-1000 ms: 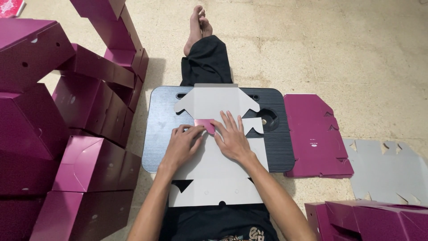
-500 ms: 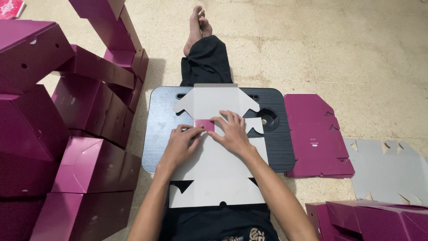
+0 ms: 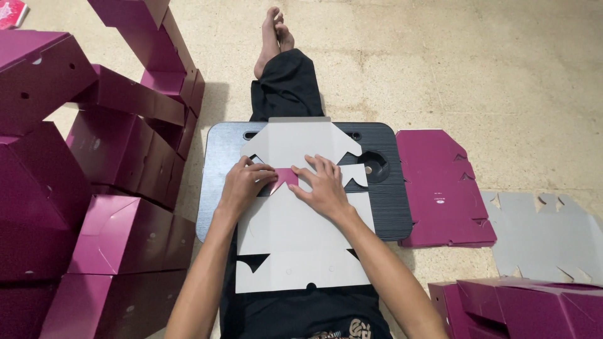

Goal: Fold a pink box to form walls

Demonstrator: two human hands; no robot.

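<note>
Grey-white card, unfolded: one flat box blank [image 3: 295,232] lies plain side up across a dark lap board [image 3: 217,182] that rests over my outstretched legs. A small magenta flap [image 3: 284,177], the coloured face of the same blank turned over, sits near the middle of the sheet, between my two hands.

My left hand [image 3: 242,185] presses down on the blank just left of the flap; its fingers [image 3: 260,171] are bent, the tips touching the flap's left edge. My right hand [image 3: 323,185] lies flatter, its fingers [image 3: 314,164] spread, with the thumb side against the flap's right edge. Neither hand is clenched or lifting anything: both pin the flap and the sheet against the board. Whether a fingertip is tucked beneath the flap I cannot tell.

Counts. Blank under my hands: one. Lap board: one, with a round recess [image 3: 370,168] showing at its right side. Flat blanks on the floor to my right: two, one magenta side up [image 3: 443,188] just beside the board, one grey side up [image 3: 543,235] overlapping its far edge. Folded magenta boxes [image 3: 113,157] stacked to my left: at least seven are in view, though several are cut by the frame edge, so the total is uncertain. Further folded magenta boxes [image 3: 527,307] at the lower right: two or more, partly out of view. My bare feet [image 3: 274,31] lie crossed beyond the board on the tiled floor [image 3: 471,69].
</note>
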